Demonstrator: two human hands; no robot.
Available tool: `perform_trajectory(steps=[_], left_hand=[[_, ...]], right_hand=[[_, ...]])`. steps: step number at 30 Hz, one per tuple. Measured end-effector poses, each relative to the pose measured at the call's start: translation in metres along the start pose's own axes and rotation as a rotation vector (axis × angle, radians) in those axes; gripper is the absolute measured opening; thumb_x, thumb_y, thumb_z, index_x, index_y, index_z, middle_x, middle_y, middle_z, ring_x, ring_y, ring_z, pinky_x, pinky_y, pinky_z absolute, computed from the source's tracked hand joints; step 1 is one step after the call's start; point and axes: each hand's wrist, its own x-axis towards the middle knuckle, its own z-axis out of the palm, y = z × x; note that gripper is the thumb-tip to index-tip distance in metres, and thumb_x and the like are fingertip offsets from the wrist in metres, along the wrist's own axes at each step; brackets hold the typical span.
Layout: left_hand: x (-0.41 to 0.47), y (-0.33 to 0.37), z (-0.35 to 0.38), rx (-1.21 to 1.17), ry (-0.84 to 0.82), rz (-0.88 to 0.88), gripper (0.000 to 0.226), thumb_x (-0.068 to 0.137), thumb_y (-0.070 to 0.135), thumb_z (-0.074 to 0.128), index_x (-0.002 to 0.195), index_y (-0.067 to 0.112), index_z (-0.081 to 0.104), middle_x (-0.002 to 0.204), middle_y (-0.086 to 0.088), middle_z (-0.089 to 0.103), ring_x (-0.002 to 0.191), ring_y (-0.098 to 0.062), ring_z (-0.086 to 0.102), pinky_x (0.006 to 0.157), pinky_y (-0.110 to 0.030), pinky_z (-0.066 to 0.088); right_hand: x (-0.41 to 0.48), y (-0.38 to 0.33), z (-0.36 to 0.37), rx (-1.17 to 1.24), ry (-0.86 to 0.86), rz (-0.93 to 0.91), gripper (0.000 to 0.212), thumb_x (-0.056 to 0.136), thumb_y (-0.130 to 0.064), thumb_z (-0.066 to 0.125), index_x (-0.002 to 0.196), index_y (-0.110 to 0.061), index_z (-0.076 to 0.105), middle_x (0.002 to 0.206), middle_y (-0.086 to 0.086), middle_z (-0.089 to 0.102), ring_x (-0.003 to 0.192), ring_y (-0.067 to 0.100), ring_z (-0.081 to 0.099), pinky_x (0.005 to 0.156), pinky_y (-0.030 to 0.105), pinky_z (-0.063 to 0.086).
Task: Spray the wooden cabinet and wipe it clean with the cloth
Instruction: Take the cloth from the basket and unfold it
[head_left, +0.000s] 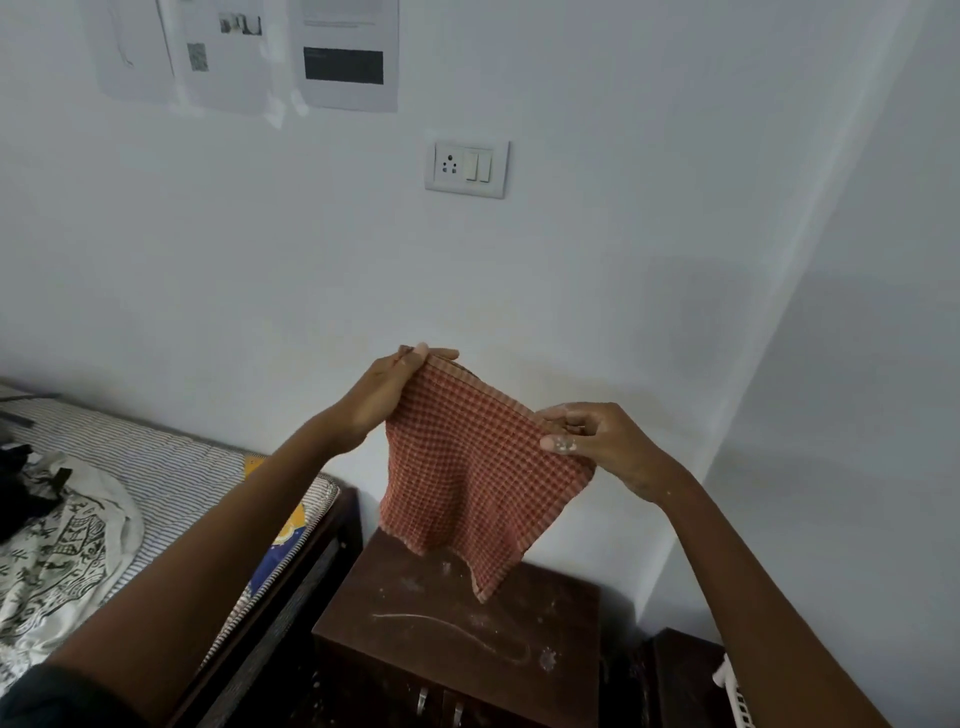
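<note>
The wooden cabinet (457, 629) is sitting directly below the hands, its dusty, streaked top facing up, and the checked cloth (478, 467) is hanging spread above it with its lowest corner dangling just over the far part of that top. The left hand (387, 395) is pinching the cloth's upper far corner and the right hand (597, 441) is pinching the right edge slightly lower, both clenched on fabric; neither looks clearly nearer the cabinet.

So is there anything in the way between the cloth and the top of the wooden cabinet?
Nothing visible. The cloth hangs in the air, pinched by the left hand and right hand, right above the cabinet. The top shows only whitish smears and specks, nothing standing on it. Its lowest corner hangs close to the wood.
</note>
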Motion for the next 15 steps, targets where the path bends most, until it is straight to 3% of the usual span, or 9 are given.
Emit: perform_trajectory(steps=[3,7,11,13,15], left_hand=[[0.000,0.005,-0.008,-0.043,-0.046,-0.013,0.047,0.099,0.046,0.018,0.119,0.035,0.060,0.126,0.005,0.054,0.117,-0.013,0.049,0.099,-0.038,0.039],[-0.002,0.006,-0.018,-0.154,-0.080,-0.078,0.050,0.099,0.046,0.019,0.120,0.027,0.060,0.123,0.002,0.059,0.115,-0.016,0.054,0.097,-0.041,0.043],[0.002,0.023,-0.028,-0.013,0.041,-0.103,0.053,0.098,0.049,0.020,0.110,0.016,0.060,0.106,-0.003,0.063,0.100,-0.021,0.060,0.088,-0.040,0.050],[0.011,0.026,-0.033,-0.242,-0.004,-0.170,0.066,0.095,0.059,0.015,0.104,0.012,0.061,0.090,-0.004,0.065,0.088,-0.020,0.064,0.075,-0.035,0.051],[0.005,0.003,-0.026,-0.555,-0.155,-0.360,0.086,0.083,0.075,0.007,0.107,0.014,0.062,0.081,-0.003,0.070,0.074,-0.017,0.068,0.071,-0.034,0.051]], right_hand=[[0.000,0.000,-0.007,-0.047,-0.031,-0.001,0.006,0.080,-0.010,0.071,0.085,-0.011,0.074,0.085,0.002,0.072,0.079,0.009,0.068,0.069,0.018,0.054],[-0.005,0.001,-0.019,-0.018,0.124,-0.106,0.008,0.074,0.001,0.073,0.078,-0.005,0.072,0.074,0.002,0.070,0.070,0.009,0.065,0.065,0.018,0.051],[0.004,-0.011,-0.022,0.363,0.195,-0.171,0.022,0.082,0.011,0.058,0.078,-0.009,0.066,0.074,0.003,0.065,0.069,0.015,0.061,0.064,0.025,0.053],[0.014,-0.017,-0.018,0.649,0.242,-0.116,0.011,0.090,-0.010,0.053,0.091,-0.015,0.063,0.087,0.004,0.065,0.077,0.017,0.062,0.065,0.029,0.053],[0.015,-0.004,-0.001,0.786,0.147,0.101,0.039,0.091,-0.047,0.041,0.105,-0.018,0.063,0.099,0.004,0.068,0.088,0.020,0.065,0.071,0.034,0.052]])
